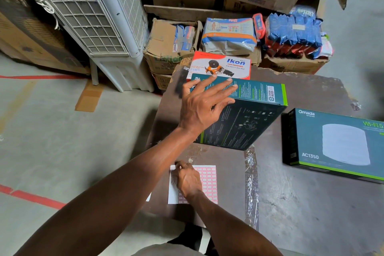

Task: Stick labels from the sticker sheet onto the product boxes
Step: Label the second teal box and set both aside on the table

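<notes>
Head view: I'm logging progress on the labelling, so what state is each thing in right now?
Left hand: fingers spread, resting on the tilted box.
Tilted box: closed, propped at an angle.
Right hand: picking at the sticker sheet.
Sticker sheet: flat on the table, partly used.
Second box: closed, lying flat.

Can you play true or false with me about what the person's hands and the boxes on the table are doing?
1. The left hand rests with spread fingers on the tilted teal box. True.
2. The right hand is on the sticker sheet. True.
3. The sticker sheet lies on top of the Wi-Fi box. False: it lies on the dark table, apart from that box.
4. The Ikon tape dispenser box stands behind the tilted teal box. True.
5. The Wi-Fi box is held up in the air. False: it lies flat on the table, and no hand touches it.
</notes>
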`<state>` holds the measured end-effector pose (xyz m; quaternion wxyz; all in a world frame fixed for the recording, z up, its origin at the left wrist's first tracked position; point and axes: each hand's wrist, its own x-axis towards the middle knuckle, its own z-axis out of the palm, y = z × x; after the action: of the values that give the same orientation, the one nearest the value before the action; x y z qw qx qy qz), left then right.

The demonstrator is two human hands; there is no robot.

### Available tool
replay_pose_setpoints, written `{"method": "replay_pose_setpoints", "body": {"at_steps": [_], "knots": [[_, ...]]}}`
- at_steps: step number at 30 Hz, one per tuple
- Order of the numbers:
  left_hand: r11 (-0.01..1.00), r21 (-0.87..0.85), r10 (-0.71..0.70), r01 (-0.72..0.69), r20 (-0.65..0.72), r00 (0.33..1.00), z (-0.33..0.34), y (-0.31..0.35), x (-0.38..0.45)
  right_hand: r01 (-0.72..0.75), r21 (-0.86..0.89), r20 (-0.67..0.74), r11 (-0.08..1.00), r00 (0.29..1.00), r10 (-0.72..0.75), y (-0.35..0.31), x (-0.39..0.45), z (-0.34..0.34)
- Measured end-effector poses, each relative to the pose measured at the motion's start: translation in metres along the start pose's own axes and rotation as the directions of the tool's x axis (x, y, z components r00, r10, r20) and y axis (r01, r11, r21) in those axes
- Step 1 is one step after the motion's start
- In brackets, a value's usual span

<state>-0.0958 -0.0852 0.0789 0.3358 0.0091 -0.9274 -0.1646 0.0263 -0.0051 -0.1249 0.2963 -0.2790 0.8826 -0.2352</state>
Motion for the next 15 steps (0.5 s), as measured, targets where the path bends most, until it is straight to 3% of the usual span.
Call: {"method": "replay_pose_setpoints", "body": {"at_steps": [9,15], "knots": [[1.000,0.012,0.007,-0.007,-0.021,1.000,-0.002,0.002,-0.002,-0.050,-0.092,0.013,0.994,0.999,0.051,-0.013,0.008,0.002],[1.000,0.017,0.016,-0.015,-0.009,1.000,-0.003,0.002,-0.001,0.004,-0.164,0.035,0.986,0.999,0.001,-0.012,0.012,0.013]]}}
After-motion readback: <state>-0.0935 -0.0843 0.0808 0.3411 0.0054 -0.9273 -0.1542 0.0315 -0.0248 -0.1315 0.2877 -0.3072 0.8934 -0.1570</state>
